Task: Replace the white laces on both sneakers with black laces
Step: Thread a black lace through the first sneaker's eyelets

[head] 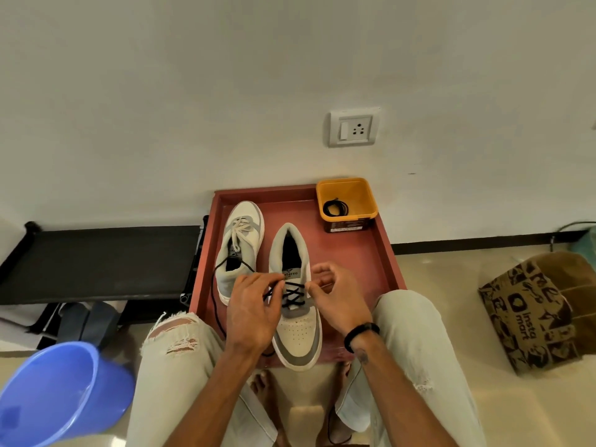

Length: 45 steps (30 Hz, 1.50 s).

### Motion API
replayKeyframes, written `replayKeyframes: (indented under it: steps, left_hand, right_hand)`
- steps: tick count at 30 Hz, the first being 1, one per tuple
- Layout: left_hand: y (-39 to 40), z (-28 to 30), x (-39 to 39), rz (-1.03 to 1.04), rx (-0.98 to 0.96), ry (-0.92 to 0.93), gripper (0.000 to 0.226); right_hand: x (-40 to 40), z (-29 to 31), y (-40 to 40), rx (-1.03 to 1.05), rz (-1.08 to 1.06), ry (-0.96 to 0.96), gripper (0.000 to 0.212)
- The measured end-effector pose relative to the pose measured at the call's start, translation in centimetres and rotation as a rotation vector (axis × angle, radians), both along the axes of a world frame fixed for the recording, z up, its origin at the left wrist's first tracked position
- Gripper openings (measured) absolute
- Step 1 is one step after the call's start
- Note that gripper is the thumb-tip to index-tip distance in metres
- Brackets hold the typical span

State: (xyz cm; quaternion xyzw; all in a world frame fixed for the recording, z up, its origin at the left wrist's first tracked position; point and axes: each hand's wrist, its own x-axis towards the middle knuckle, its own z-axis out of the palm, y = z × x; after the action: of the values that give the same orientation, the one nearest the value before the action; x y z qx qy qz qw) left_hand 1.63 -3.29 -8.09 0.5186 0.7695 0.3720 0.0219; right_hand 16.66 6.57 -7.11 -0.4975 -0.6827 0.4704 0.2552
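— Pinching what?
— My left hand [254, 309] pinches the black lace [292, 296]; my right hand [335, 298] pinches its other end, over the perforated sneaker [298, 330] at the red tray's [380, 250] near edge.
— The other sneaker?
— White-laced sneaker [240, 246], left side.

You see 2 cream-and-grey sneakers [298, 304] on a red tray [383, 253]. Black laces [292, 296] cross 1; white laces [240, 229] remain on the other. The tub [346, 196] is yellow, the bucket [61, 391] blue.

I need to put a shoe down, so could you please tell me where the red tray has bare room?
Free: the tray floor between the near sneaker and right rim, below the yellow tub. Crowded: the left half, with the far sneaker, both hands and black lace.
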Motion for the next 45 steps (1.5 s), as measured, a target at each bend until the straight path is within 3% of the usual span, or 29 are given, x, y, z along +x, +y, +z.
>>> replayKeyframes:
  steps: [6, 12, 24, 30, 33, 38, 45]
  left_hand:
    - [2.0, -0.3, -0.7, -0.018, -0.028, -0.042, 0.011]
    - [2.5, -1.3, -0.4, -0.079, -0.092, -0.045, 0.011]
    - [3.1, -2.0, 0.5, -0.061, -0.082, -0.076, 0.009]
    - [3.0, -1.8, 0.4, -0.168, -0.044, 0.026, 0.013]
    - [3.2, -1.9, 0.6, -0.146, -0.029, 0.020, 0.012]
    - [3.2, -2.0, 0.3, -0.123, -0.068, -0.025, 0.020]
    - [2.0, -1.6, -0.3, 0.001, -0.016, -0.061, 0.032]
  right_hand:
    - [-2.4, -0.9, -0.2, -0.014, -0.103, -0.151, 0.037]
    - [-3.6, -1.2, -1.1, 0.089, -0.208, -0.150, 0.018]
    - [-2.7, -1.4, -1.0, -0.020, -0.164, 0.093, 0.019]
    - [-2.5, -1.5, -0.7, -0.147, -0.171, 0.182, 0.020]
    - [-2.3, -1.9, -0.4, -0.243, -0.208, 0.195, 0.011]
    - [-2.6, -2.2, -0.2, -0.228, -0.204, 0.161, 0.009]
    - [-2.4, -0.4, 0.0, -0.461, -0.374, 0.554, 0.009]
